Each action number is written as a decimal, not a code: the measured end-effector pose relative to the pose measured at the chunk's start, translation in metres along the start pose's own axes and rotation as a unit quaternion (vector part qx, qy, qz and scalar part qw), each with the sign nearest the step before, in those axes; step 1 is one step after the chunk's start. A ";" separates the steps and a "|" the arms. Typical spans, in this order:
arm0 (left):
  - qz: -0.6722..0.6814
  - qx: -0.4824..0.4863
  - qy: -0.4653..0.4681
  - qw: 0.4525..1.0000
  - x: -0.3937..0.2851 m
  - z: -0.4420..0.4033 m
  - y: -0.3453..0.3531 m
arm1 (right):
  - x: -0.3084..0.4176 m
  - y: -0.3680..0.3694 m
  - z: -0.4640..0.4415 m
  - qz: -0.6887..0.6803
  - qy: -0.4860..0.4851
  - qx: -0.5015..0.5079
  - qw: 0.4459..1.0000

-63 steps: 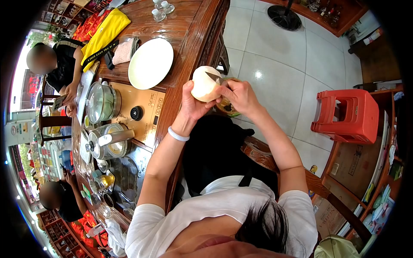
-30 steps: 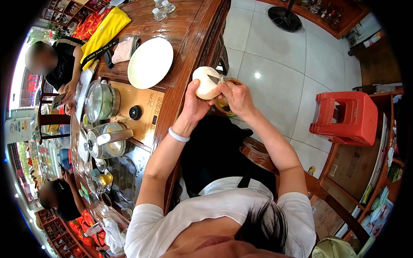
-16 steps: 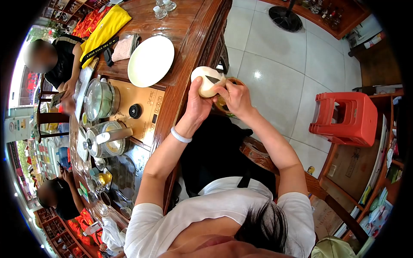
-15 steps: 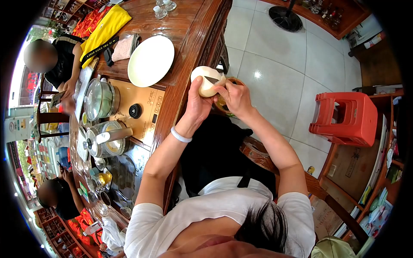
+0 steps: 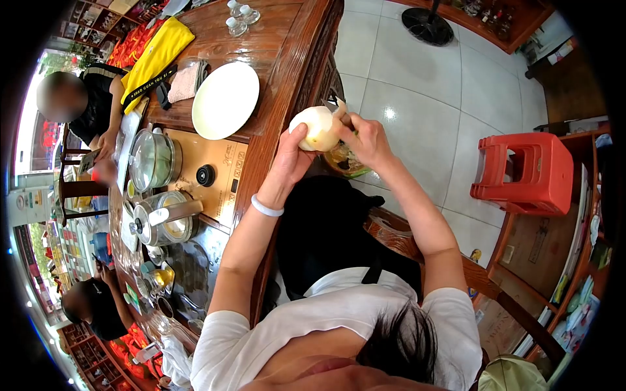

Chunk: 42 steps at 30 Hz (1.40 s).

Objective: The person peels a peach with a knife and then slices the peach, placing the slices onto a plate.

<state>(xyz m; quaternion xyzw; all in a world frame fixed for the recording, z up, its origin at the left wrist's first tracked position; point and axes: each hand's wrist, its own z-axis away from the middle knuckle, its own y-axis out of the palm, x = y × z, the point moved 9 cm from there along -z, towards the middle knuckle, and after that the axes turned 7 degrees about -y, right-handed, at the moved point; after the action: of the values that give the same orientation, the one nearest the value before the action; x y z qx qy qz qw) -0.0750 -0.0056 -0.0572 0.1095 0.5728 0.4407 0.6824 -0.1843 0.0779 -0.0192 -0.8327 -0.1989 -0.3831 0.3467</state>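
Observation:
A pale, round peeled fruit is in my left hand, fingers wrapped round its lower left side. My right hand is closed on a small knife at the fruit's right side; its handle is hidden in the fingers. A strip of peel stands up beside the blade. Below both hands is a bin with scraps in it, partly covered by them. A white oval plate lies on the wooden table to the left of the fruit.
On the wooden table are a glass pot, a glass kettle, small bottles and a yellow cloth. Two people sit across it. Red stools stand on the tiled floor at the right.
The knife has come away from the fruit's face to its upper right edge, with a peel strip beside it. The fruit is turned, showing a yellowish spot. The view has shifted slightly.

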 end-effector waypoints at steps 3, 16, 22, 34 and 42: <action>-0.007 -0.015 0.011 1.000 -0.002 0.002 -0.003 | 0.007 0.003 0.002 -0.013 -0.046 0.030 0.998; -0.020 -0.034 0.071 0.997 -0.008 0.004 0.001 | 0.012 0.010 0.005 -0.043 -0.015 0.020 0.999; -0.032 -0.068 0.116 0.990 -0.011 0.008 0.000 | 0.015 0.009 0.005 0.065 -0.043 0.027 0.997; -0.027 -0.100 0.145 0.984 -0.011 0.011 -0.002 | 0.009 0.020 0.009 0.004 -0.036 0.028 0.999; -0.015 -0.107 0.124 0.986 -0.015 0.011 0.005 | 0.015 0.004 0.004 0.023 -0.025 -0.007 0.999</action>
<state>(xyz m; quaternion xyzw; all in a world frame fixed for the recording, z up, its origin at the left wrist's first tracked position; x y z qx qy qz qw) -0.0666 -0.0093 -0.0402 -0.0281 0.6042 0.4989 0.6207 -0.1707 0.0786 -0.0114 -0.8489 -0.1854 -0.3551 0.3447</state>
